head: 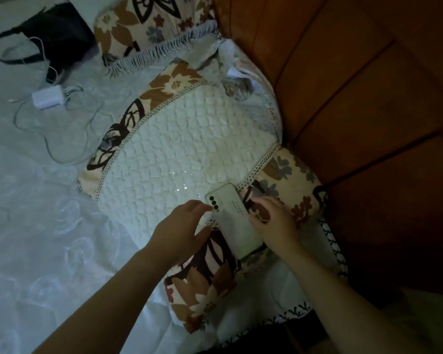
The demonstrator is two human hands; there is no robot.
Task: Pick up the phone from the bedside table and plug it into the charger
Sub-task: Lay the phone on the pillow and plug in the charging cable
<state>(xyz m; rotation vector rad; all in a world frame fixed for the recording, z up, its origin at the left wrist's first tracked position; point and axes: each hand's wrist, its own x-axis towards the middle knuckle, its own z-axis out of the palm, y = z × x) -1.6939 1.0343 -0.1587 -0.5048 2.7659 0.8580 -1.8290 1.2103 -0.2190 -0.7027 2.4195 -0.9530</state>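
Note:
A pale phone [234, 221] lies back-up over the near end of a flowered pillow [179, 144], its camera lenses toward the far end. My right hand [273, 221] grips the phone along its right edge. My left hand [182, 231] is beside the phone's left edge, fingers apart, fingertips close to the camera lenses. A white charger block [48, 98] with its white cable [62, 139] looped on the sheet lies far off to the upper left.
A black bag [54, 34] lies on the white bedsheet [36, 226] past the charger. A second flowered pillow [151, 26] sits at the top. An orange padded headboard [368, 98] fills the right side.

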